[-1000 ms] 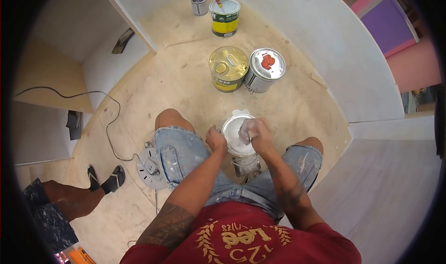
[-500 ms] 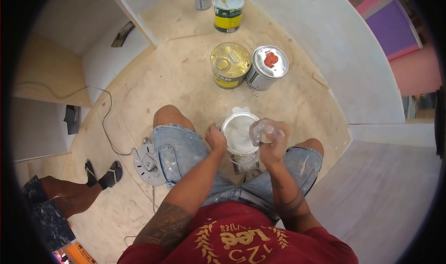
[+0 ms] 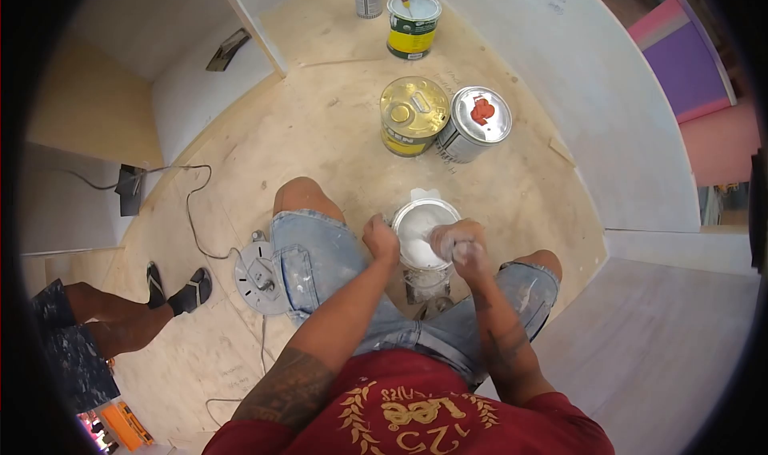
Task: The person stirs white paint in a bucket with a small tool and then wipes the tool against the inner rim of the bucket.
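An open round tub (image 3: 402, 253) of white material stands on the floor between my knees. At the left edge of its rim is my left hand (image 3: 381, 237), its fingers curled against the rim. Over the right part of the tub, my right hand (image 3: 462, 243) is closed, whitened and blurred by motion; what it grips is too smeared to make out. Beyond the tub stand a gold-topped can (image 3: 414, 109) and a silver can (image 3: 480, 119) with a red patch on its lid, close together.
Further off are a green and yellow bucket (image 3: 412, 32) with a red-handled brush and a small grey can (image 3: 369, 4). A grey disc-shaped device (image 3: 258, 283) with a cable lies by my left leg. Another person's feet (image 3: 190, 292) in sandals are at the left.
The view has shifted, so the cans and tub appear further right and lower. My right hand has turned and lowered at the tub. My left hand stays at the rim.
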A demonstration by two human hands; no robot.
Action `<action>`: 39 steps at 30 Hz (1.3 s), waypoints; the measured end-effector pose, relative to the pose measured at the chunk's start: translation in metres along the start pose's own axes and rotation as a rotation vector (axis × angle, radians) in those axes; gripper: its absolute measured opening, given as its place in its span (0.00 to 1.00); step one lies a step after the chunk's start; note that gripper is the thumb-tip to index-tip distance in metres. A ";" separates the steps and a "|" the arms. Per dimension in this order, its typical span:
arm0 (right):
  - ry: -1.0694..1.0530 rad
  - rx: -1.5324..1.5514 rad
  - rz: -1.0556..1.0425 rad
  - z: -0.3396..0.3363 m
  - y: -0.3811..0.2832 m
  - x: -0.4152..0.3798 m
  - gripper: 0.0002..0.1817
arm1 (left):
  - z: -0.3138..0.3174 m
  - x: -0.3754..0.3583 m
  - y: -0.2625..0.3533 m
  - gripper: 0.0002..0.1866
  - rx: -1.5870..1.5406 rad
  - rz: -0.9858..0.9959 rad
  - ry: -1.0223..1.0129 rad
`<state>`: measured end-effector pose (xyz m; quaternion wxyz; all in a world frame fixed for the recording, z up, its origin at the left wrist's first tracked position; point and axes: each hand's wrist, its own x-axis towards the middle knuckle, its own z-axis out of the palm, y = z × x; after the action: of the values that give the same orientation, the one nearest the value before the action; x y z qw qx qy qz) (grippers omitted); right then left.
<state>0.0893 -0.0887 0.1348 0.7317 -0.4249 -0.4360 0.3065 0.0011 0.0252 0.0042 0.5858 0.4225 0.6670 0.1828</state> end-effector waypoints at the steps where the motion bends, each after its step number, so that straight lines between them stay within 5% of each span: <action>1: 0.119 0.026 0.090 -0.010 0.025 -0.019 0.24 | -0.005 0.001 -0.005 0.27 0.002 -0.002 0.001; 2: 0.232 0.047 0.172 -0.007 0.024 -0.013 0.25 | -0.006 0.004 -0.006 0.27 0.040 0.001 -0.009; 5: 0.064 -0.174 0.322 0.011 -0.006 -0.003 0.26 | -0.001 0.006 -0.004 0.27 0.054 0.006 -0.008; 6: -0.062 -0.282 0.272 0.021 -0.034 0.014 0.25 | -0.002 0.004 -0.004 0.28 0.055 -0.001 0.002; 10: 0.007 -0.099 0.009 0.018 -0.026 0.012 0.25 | 0.002 0.006 -0.009 0.28 0.047 0.011 0.029; 12: 0.172 -0.108 0.122 -0.002 0.040 -0.025 0.22 | -0.002 0.000 -0.002 0.28 0.034 0.038 0.018; 15: 0.314 -0.494 0.149 0.026 0.042 -0.027 0.17 | -0.003 -0.002 0.001 0.28 0.045 -0.003 0.026; 16: 0.493 -0.408 0.122 0.044 0.036 -0.032 0.12 | -0.003 0.001 0.000 0.28 0.042 0.001 0.034; 17: 0.486 -0.400 0.119 0.050 0.007 -0.013 0.12 | 0.001 0.009 -0.004 0.28 0.033 -0.002 0.001; 19: -0.025 -0.371 -0.043 0.053 -0.044 0.012 0.11 | 0.000 0.010 -0.016 0.27 0.045 -0.029 -0.023; 23: 0.052 -0.389 -0.089 0.024 0.010 -0.008 0.10 | 0.001 0.001 0.001 0.28 0.045 0.018 -0.003; 26: 0.150 -0.569 0.117 0.021 0.042 -0.024 0.13 | 0.001 0.007 -0.006 0.28 0.071 0.011 -0.024; 30: 0.321 -0.458 0.314 0.064 -0.041 0.009 0.14 | 0.002 0.010 -0.016 0.28 0.072 0.051 0.011; 32: 0.265 -0.323 -0.065 0.067 -0.059 0.022 0.15 | 0.001 0.006 -0.010 0.28 0.071 0.026 0.004; 35: 0.318 -0.289 0.152 0.019 0.012 -0.020 0.18 | 0.000 0.002 -0.005 0.28 0.052 0.020 0.009; 39: 0.260 -0.026 0.219 0.000 0.013 -0.020 0.21 | 0.000 -0.003 0.002 0.28 0.031 -0.009 0.036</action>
<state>0.0793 -0.0991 0.1163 0.7386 -0.5152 -0.2929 0.3213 0.0011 0.0238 0.0075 0.5678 0.4253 0.6821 0.1774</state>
